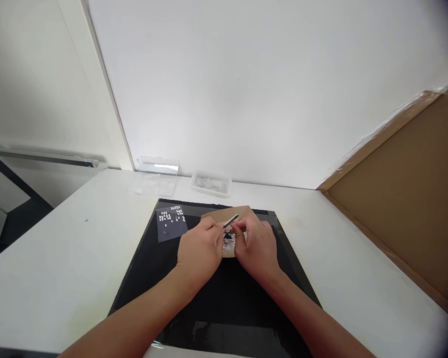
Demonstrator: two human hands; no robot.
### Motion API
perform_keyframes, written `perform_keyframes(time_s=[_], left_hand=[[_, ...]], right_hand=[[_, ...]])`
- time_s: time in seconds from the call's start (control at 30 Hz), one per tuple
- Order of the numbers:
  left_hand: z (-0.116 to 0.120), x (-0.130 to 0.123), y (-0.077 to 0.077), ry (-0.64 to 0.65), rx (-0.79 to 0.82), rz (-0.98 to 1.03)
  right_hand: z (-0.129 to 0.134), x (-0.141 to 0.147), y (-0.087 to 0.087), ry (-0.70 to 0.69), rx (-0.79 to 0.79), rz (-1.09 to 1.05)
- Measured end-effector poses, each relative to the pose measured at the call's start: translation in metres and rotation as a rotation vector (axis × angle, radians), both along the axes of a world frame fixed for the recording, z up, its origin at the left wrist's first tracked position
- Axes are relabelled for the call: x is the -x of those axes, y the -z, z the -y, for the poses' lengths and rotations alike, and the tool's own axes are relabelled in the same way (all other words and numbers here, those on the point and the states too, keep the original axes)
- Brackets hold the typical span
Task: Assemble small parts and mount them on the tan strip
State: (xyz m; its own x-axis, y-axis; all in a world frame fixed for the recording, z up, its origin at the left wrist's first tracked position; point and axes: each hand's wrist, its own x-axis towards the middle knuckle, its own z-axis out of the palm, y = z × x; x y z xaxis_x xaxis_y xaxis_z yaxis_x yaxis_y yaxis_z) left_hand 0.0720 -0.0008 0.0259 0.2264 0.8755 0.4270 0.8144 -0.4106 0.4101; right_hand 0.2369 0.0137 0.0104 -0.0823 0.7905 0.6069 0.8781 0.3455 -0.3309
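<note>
My left hand (pixel 201 248) is closed near the middle of the black mat, with a slim silver tool (pixel 230 221) sticking up from its fingers toward the right. My right hand (pixel 257 246) is closed in a pinch beside the tool's tip; whatever its fingertips hold is too small to make out. Both hands rest over a brown cardboard piece (pixel 227 214). Between them, small whitish bits and a black shape (pixel 228 235) show on the cardboard, partly hidden by my fingers.
A dark clear sheet with several small white stickers (pixel 171 231) lies at the mat's upper left. Behind the black mat (pixel 209 308) stand a white tray (pixel 211 184) and a clear plastic bag (pixel 153 184). A cardboard panel (pixel 406 199) borders the white table on the right.
</note>
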Motion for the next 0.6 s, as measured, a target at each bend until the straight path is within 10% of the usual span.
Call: perform_keyframes(time_s=[0.6], left_hand=[[0.001,-0.0002,-0.0016,-0.017,-0.019,-0.058]], right_hand=[[0.0002,0.0,-0.0059,-0.02,0.041,-0.036]])
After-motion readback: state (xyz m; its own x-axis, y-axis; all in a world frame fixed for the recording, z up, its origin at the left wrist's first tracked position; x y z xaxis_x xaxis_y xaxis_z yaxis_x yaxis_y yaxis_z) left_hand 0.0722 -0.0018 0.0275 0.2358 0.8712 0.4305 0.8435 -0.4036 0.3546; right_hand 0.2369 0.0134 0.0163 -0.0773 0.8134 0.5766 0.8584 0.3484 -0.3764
